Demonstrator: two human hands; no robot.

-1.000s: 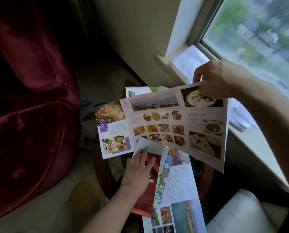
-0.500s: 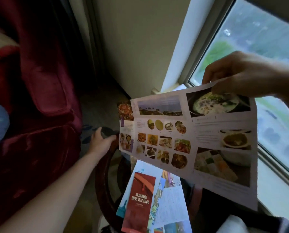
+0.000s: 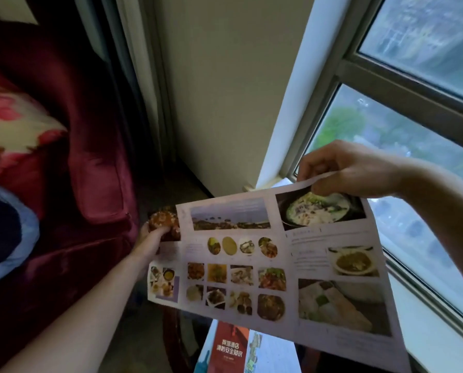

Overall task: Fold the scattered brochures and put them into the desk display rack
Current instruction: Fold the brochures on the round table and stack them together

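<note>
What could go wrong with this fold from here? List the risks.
1. The food brochure is held in mid-air, the left hand on its far-left panel and the right hand pinching its top edge; with nothing flat beneath, the creases may come out crooked.
2. Its lower edge hangs over the red brochure and might knock it.

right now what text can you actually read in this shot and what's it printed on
"宾馆酒店" over "消防安全知识": white characters on the red brochure lying below.
Food menu brochure, held up by the left hand and right hand: headings and captions too small and blurred to read.
No other text is legible.
</note>
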